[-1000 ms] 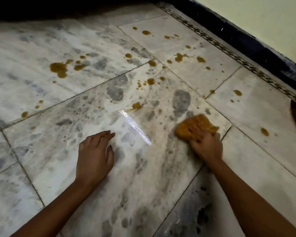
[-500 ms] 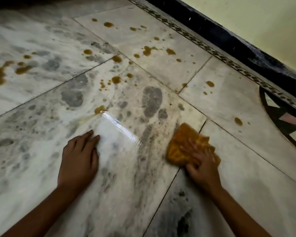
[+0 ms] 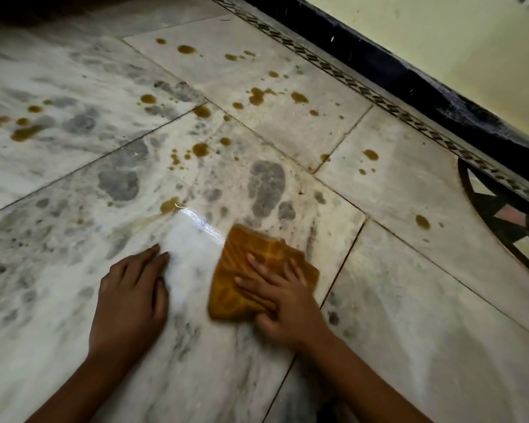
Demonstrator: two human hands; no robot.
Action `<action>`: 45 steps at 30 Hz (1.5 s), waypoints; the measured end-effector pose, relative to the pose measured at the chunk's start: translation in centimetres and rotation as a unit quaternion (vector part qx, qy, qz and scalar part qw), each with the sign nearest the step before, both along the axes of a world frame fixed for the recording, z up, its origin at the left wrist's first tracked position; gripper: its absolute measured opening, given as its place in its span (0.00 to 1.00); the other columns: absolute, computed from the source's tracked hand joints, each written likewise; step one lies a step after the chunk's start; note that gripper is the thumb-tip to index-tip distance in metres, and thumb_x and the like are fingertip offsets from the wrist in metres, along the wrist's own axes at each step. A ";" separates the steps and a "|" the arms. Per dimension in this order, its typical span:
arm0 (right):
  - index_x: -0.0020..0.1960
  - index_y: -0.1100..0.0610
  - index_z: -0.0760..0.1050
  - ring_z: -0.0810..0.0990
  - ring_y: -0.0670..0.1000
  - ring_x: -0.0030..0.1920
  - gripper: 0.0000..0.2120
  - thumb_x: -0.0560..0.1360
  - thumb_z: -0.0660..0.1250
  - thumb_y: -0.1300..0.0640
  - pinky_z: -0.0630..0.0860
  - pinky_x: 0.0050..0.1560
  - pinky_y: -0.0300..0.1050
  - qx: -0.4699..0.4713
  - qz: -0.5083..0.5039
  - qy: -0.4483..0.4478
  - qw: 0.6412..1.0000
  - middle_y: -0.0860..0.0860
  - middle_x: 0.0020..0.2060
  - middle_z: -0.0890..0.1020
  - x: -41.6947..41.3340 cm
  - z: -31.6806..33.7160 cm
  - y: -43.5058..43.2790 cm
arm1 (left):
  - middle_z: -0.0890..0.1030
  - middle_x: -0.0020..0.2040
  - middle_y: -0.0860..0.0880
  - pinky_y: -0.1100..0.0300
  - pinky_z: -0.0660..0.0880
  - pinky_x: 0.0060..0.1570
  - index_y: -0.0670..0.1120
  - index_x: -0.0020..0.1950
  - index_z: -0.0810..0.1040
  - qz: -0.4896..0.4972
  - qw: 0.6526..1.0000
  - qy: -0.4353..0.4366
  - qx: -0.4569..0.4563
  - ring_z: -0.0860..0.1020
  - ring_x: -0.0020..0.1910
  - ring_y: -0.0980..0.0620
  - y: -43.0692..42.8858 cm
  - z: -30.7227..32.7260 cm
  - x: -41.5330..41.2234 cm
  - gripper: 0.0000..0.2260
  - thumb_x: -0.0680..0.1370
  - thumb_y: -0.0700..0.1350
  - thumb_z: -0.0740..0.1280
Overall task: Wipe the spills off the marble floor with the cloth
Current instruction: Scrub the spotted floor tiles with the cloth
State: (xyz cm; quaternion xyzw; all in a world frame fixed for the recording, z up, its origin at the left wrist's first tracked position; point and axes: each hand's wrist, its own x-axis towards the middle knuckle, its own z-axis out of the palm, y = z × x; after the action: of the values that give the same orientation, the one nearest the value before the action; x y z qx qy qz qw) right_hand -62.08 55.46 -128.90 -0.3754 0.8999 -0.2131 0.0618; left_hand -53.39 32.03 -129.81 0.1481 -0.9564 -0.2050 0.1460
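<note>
An orange cloth (image 3: pixel 245 261) lies flat on the grey-veined marble floor (image 3: pixel 409 300). My right hand (image 3: pixel 284 300) presses on it with fingers spread, covering its near right part. My left hand (image 3: pixel 132 297) rests palm down on the bare floor just left of the cloth, holding nothing. Brown spills dot the tiles beyond: one blot (image 3: pixel 169 205) just past the shiny wet streak, a cluster (image 3: pixel 200 149) farther out, more (image 3: pixel 258 96) near the wall, a drop (image 3: pixel 422 221) to the right, and larger patches (image 3: pixel 25 132) at far left.
A dark skirting (image 3: pixel 425 87) with a patterned border strip runs diagonally along the yellow wall at upper right. A dark circular inlay (image 3: pixel 501 215) is set in the floor at the right edge.
My right hand has slid the cloth to the left and nearer to me, toward my left hand, and now lies flatter on it. The view has shifted; my left hand stays planted.
</note>
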 end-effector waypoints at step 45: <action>0.68 0.43 0.70 0.61 0.65 0.70 0.28 0.68 0.58 0.47 0.50 0.70 0.64 0.106 0.115 -0.081 0.984 0.48 0.75 0.60 9.9 3.3 -7.9 | 0.77 0.59 0.54 0.71 0.72 0.53 0.42 0.63 0.74 0.058 0.847 0.090 0.521 0.75 0.58 0.60 -0.6 2.3 5.7 0.13 0.78 0.37 0.60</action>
State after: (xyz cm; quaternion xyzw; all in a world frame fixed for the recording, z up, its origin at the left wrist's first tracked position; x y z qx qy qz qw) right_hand -52.17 47.57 -125.62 -0.4489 0.8605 -0.1376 0.1977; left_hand -47.67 31.40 -127.47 0.2387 -0.6811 -0.6769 0.1447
